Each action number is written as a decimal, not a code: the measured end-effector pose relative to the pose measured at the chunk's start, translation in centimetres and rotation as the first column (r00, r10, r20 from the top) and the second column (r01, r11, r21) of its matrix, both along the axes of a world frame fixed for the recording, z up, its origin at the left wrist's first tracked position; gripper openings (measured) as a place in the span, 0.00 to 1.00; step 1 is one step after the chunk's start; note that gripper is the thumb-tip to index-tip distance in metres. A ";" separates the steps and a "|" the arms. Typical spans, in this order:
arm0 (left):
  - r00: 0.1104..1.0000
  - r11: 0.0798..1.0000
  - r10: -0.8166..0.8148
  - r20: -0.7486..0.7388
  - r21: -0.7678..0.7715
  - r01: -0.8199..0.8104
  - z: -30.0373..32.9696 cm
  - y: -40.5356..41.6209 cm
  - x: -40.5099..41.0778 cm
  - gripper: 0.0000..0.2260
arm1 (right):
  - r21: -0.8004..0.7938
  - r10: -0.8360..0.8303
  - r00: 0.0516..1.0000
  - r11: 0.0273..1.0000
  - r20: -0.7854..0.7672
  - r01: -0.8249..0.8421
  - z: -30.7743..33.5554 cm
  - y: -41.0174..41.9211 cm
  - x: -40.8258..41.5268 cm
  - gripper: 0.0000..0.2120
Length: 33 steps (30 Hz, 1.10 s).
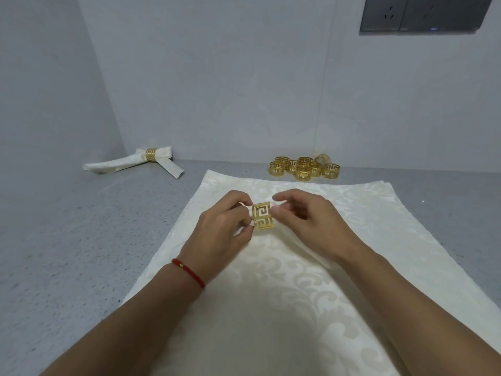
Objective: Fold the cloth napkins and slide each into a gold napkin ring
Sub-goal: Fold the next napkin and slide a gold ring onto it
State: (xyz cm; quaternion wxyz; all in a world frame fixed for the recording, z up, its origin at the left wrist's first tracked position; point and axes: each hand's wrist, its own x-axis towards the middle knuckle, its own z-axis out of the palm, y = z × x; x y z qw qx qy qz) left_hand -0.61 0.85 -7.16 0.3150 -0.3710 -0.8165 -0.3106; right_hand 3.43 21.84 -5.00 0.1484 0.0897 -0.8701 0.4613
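Left hand (222, 223): fingers pinching the gold fretwork metal napkin ring (263, 219), steadying its opening.
Right hand (309, 221): fingertips pinching the folded cream damask cloth napkin (292, 240), feeding it ringward.

No text, label, brand, number or sign can be read anywhere in the view. The socket panel (423, 13) on the wall carries only its plug slots, with no marking that can be made out. Below and left of the panel, the gold rings (305, 167) bear a cut-out key pattern, not letters, and the ring (263, 219) held between the hands has the same pattern. The napkin (284, 294) below the panel shows only a woven scroll design.
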 end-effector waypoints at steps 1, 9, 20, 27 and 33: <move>1.000 1.000 0.010 -0.010 -0.001 -0.010 0.1 0.1 0.1 0.11 | -0.018 -0.015 1.000 1.000 0.013 0.016 -0.1 0.0 0.0 0.08; 0.961 0.999 -0.043 0.273 0.001 0.044 0.9 0.6 1.1 0.21 | -0.125 -0.074 0.997 0.990 -0.033 0.069 -0.1 0.0 -0.2 0.02; 0.921 0.996 -0.083 0.380 0.073 0.059 0.6 0.3 -0.6 0.12 | -0.310 -0.103 0.994 0.944 0.049 0.113 0.4 0.9 -0.1 0.05; 0.772 0.915 -0.233 0.592 0.402 -0.032 2.2 0.0 0.3 0.20 | -0.173 -0.100 0.993 0.979 0.059 0.108 -0.3 0.6 0.2 0.06; 0.555 0.942 -0.259 0.790 0.334 -0.035 1.8 -1.1 0.2 0.16 | -0.239 -0.107 0.987 0.962 0.117 0.132 -0.8 0.9 0.1 0.05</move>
